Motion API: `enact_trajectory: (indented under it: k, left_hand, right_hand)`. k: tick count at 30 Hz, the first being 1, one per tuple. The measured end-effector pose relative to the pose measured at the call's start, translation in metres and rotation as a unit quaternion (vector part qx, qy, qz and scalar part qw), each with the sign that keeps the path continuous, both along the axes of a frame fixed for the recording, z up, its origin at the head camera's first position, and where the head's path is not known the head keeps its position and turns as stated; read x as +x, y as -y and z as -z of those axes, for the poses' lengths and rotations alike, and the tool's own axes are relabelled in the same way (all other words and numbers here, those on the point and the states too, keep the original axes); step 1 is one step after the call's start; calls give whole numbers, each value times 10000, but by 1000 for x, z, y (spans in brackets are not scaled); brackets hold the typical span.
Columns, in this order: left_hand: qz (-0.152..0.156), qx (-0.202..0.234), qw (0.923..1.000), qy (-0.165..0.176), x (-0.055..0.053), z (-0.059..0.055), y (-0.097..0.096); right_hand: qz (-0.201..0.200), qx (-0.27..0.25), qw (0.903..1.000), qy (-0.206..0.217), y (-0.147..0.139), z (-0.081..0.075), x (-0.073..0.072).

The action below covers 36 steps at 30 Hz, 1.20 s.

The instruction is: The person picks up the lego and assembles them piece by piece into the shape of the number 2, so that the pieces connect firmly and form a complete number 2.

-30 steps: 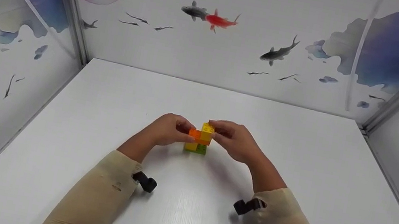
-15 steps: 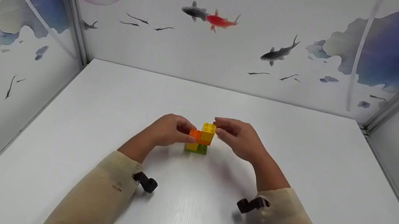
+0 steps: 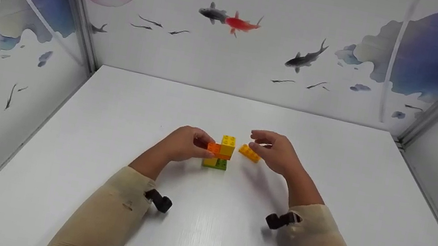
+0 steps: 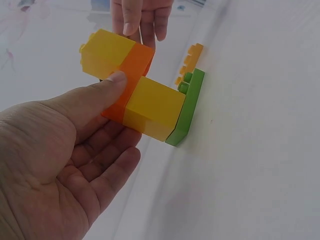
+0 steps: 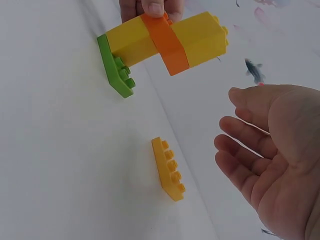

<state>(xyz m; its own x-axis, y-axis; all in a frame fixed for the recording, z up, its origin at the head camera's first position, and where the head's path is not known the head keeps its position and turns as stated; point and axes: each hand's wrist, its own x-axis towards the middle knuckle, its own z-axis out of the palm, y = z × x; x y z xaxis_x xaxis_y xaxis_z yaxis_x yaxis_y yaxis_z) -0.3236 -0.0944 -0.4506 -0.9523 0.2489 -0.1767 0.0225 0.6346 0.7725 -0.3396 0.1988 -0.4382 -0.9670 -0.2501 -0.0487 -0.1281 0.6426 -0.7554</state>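
A small stack of toy building bricks stands upright on the table. At its bottom lies a flat green brick [image 5: 115,70], with a yellow brick [image 4: 155,105] on one end of it. Across that sits a flat orange brick [image 5: 169,47], and a second yellow brick [image 3: 228,145] tops the far side. My left hand [image 3: 187,144] pinches the orange brick between thumb and fingers. To the right of the stack, a loose flat yellow-orange brick [image 5: 167,170] rests studs up. Over that brick hovers my right hand [image 5: 280,150], fingers relaxed and apart, holding nothing.
The white table [image 3: 200,228] reaches to printed panels with fish [image 3: 243,23] on the back and both sides. Black wrist mounts [image 3: 159,201] hang from both beige sleeves [image 3: 104,211].
My right hand has left the upper yellow brick and drawn back to the right. The loose yellow-orange brick now shows beside it. My left hand stays on the stack.
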Motion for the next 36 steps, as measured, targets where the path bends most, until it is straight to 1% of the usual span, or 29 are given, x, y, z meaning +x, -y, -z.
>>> enact_trajectory:
  k: [7, 14, 18, 21, 27, 33, 36]
  left_hand:
    - [47, -4, 10000, -19, -1, 1, 1]
    - [55, -8, 10000, 2, -1, 0, 0]
    - [18, 13, 9999, 103, -1, -1, 0]
    - [10, 20, 9999, 162, 0, -1, -1]
    - [45, -30, 9999, 90, 0, -2, 0]
    - [126, -58, 9999, -25, -1, 1, 1]
    - [147, -25, 9999, -39, -2, 2, 2]
  right_hand:
    - [223, 119, 9996, 127, -9, 9, -6]
    - [496, 287, 9969, 534, -13, 15, -11]
    - [672, 338, 9942, 765, -15, 21, -14]
    - [725, 369, 9930, 857, -16, 26, -16]
    - [703, 271, 9938, 821, -18, 34, -19]
    - [577, 455, 9944, 764, -19, 39, -20]
    - [616, 530, 9942, 702, -19, 40, -21]
